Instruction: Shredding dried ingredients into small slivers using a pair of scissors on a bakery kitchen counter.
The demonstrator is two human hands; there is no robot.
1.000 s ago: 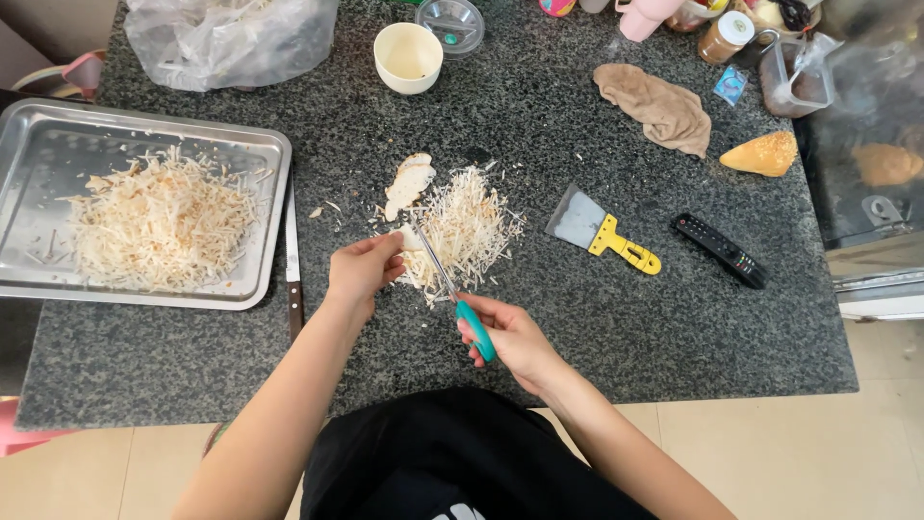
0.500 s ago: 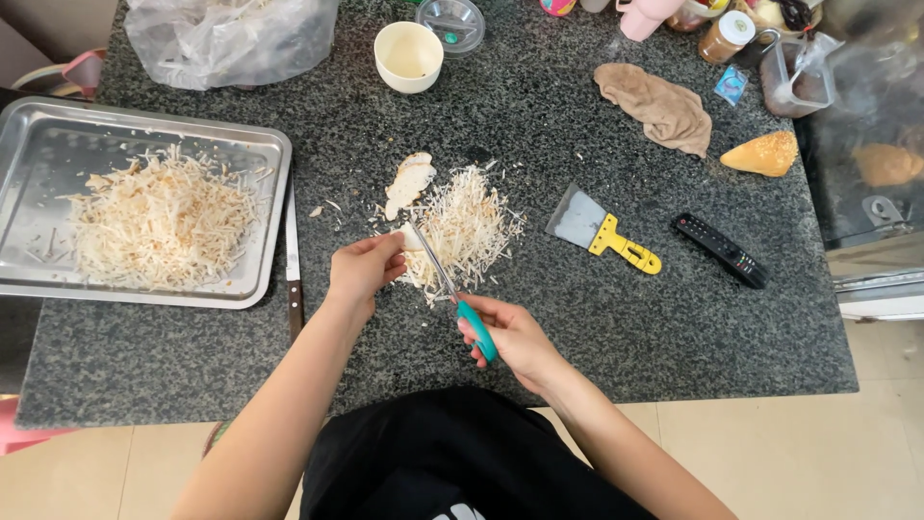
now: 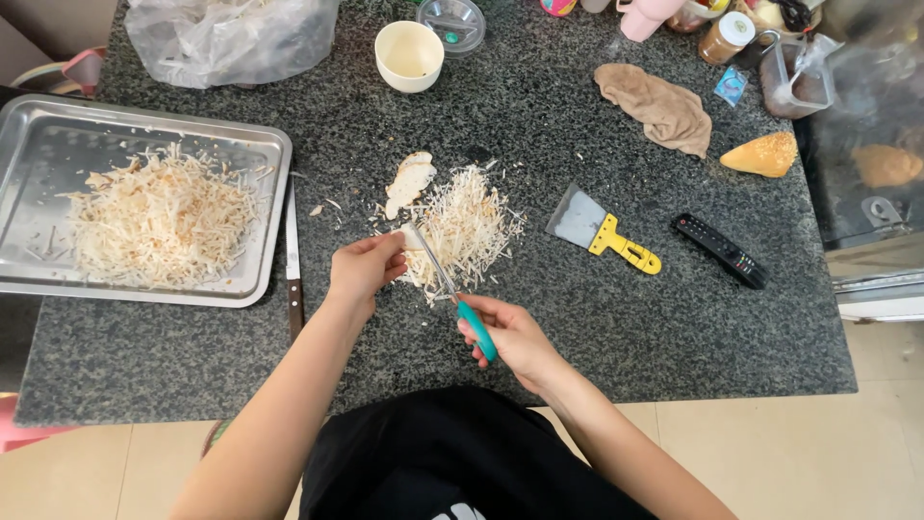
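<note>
Little has moved since the earlier pictures: both hands sit in nearly the same spots, the blade has only tipped a touch, and the heaps look unchanged. Now the left hand pinches a small pale piece between its fingertips, pressing it to the dark speckled counter at the near edge of the loose shreds. The right hand is curled tight around the teal handle of a small knife, whose thin blade slants up and away to meet the pinched piece. As for progress, a good share looks done: a large mound of shreds fills the middle of the metal tray on the left, and the smaller heap lies on the counter just beyond the blade. What seems left is the bit under the fingers and the uncut pale slices lying just past that heap, touching its far left edge; whether more waits in the clear plastic bag at the far edge I cannot tell. The counter heap has not yet gone into the tray. A second, longer knife lies untouched beside the tray's right rim. Farther right, well apart from the work, lie a yellow-handled scraper, a black remote, a brown cloth and a cream bowl.
</note>
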